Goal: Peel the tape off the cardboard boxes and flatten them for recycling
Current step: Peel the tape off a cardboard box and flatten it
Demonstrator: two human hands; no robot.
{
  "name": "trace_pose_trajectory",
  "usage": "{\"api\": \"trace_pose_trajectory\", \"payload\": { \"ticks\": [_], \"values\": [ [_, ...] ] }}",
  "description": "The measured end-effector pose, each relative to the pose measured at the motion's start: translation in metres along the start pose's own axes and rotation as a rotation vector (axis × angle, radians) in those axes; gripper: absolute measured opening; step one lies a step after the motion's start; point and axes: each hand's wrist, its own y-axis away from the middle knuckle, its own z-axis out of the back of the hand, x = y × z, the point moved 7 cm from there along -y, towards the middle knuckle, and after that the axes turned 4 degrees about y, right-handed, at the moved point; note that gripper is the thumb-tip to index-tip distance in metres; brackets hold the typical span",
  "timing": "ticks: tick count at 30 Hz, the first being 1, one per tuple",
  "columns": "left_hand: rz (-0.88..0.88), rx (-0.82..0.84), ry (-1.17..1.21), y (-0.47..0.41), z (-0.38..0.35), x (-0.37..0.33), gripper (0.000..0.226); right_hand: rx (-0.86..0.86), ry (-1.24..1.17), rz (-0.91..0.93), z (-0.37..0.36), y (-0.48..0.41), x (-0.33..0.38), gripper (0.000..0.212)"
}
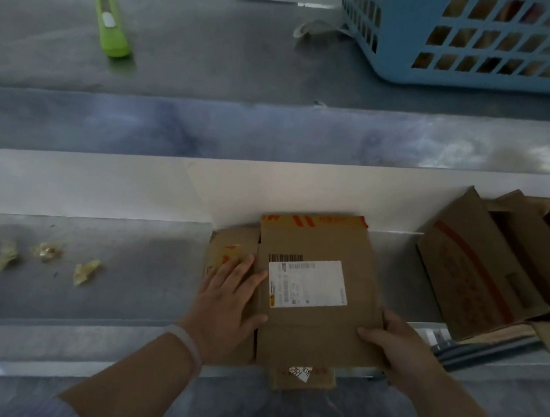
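Left grip (pixel 229 305) lies flat, fingers straight and spread, pressing on the left edge of the flattened cardboard box (pixel 312 327). Right grip (pixel 391 346) holds the near right corner of the same box, thumb on top and fingers curled under the edge. A pale bracelet (pixel 184 345) sits on the left wrist.

Left of the scene, near: four crumpled tape wads (pixel 47 250) lie in a loose row on the steel counter (pixel 122 294), well apart from the box. Left of the scene, far: a green utility knife (pixel 111 23) lies on a raised steel surface (pixel 215 49) behind the counter.

Centre, near: the flattened cardboard box lies on the counter, its near end over the counter's near edge. A white shipping label (pixel 306 283) is stuck on its upper face, with a barcode just beyond it. Red-and-yellow tape (pixel 316 220) runs along the far edge. More brown cardboard (pixel 232 248) shows beneath it at the left and near sides; whether that is a flap or a separate piece cannot be told.

Right, near: an open cardboard box (pixel 484 274) with red print lies tilted on the counter, apart from the flattened one. Right, far: a blue plastic basket (pixel 471 38) stands on the raised surface.
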Motion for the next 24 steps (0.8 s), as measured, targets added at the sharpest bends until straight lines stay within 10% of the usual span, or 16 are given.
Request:
{"api": "trace_pose_trajectory", "payload": {
  "ticks": [10, 24],
  "values": [
    [0.117, 0.086, -0.065, -0.014, -0.041, 0.01, 0.084, -0.246, 1.25, 0.425, -0.019, -0.023, 0.029, 0.082],
    [0.215, 0.067, -0.054, -0.015, -0.047, 0.02, 0.088, -0.229, 1.512, 0.452, -0.042, -0.061, 0.015, 0.084]
  ]
}}
